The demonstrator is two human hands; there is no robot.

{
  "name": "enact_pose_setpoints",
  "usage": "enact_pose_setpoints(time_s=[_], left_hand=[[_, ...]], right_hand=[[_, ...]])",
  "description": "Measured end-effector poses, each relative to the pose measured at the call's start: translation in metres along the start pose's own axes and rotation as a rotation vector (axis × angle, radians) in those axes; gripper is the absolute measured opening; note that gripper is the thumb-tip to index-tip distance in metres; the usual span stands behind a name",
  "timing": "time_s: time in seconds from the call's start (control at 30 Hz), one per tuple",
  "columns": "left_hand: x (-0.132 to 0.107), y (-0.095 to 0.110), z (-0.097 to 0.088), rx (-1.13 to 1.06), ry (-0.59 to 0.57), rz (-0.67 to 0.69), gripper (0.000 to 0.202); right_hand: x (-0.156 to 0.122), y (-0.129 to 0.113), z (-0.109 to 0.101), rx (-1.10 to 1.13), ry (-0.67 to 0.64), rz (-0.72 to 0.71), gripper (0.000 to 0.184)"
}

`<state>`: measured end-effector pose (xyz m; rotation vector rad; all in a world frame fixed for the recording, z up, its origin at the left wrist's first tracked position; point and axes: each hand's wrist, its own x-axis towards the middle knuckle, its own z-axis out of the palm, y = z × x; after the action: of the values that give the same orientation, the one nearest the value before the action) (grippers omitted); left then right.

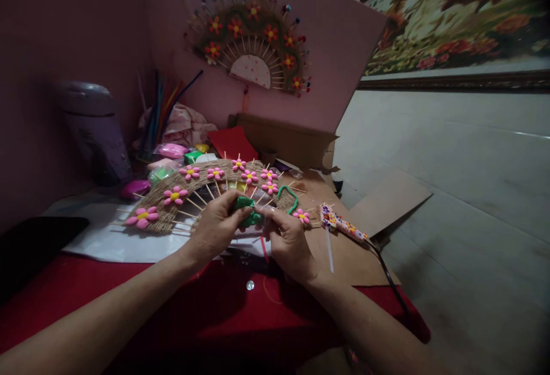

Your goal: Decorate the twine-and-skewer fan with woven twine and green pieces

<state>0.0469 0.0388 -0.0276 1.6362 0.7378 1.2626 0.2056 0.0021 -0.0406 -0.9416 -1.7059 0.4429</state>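
Note:
My left hand [218, 221] is closed around a lump of green modelling clay [247, 214], which seems to have clear wrapping at its right side. Against that side, the fingers of my right hand [289, 240] pinch together; the exact spot they grip is partly hidden. Behind both hands lies a fan-shaped piece of twine and thin sticks [161, 214], decorated with pink clay flowers [175, 195] with yellow centres. A green clay strip [293, 193] outlines a curve at the fan's right end, beside another pink flower [301, 216].
A flower-patterned glue gun [344, 225] rests on cardboard [315, 255] at the right, its cord running over the table edge. Bags of coloured clay [172, 150] and a purple flask [98, 134] stand at the left. A finished-looking fan [253, 37] hangs behind. A small gem [250, 285] lies on the red cloth [206, 312].

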Motion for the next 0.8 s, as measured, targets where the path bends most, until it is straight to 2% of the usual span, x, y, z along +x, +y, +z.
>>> enact_pose_setpoints(time_s=[0.17,0.27,0.5,0.67,0.8], left_hand=[[-0.0013,0.0004,0.0017,0.026,0.029,-0.013,0.011],[-0.0005,0.0013,0.0031,-0.001,0.037,-0.018,0.010],[0.0029,0.0049,0.0027,-0.094,0.039,-0.098,0.018],[0.0035,0.0064,0.0000,-0.222,-0.047,-0.153,0.023],[0.0041,0.0072,-0.0018,-0.317,-0.062,-0.184,0.025]], right_hand=[[0.0031,0.0042,-0.0005,0.244,-0.065,0.158,0.040],[0.0049,0.0030,-0.0011,0.345,-0.070,0.192,0.033],[0.0047,-0.0030,-0.0021,0.281,-0.040,0.209,0.028],[0.0064,0.0015,-0.0036,0.286,-0.012,0.199,0.029],[0.0090,0.0056,-0.0046,0.306,-0.002,0.199,0.033]])
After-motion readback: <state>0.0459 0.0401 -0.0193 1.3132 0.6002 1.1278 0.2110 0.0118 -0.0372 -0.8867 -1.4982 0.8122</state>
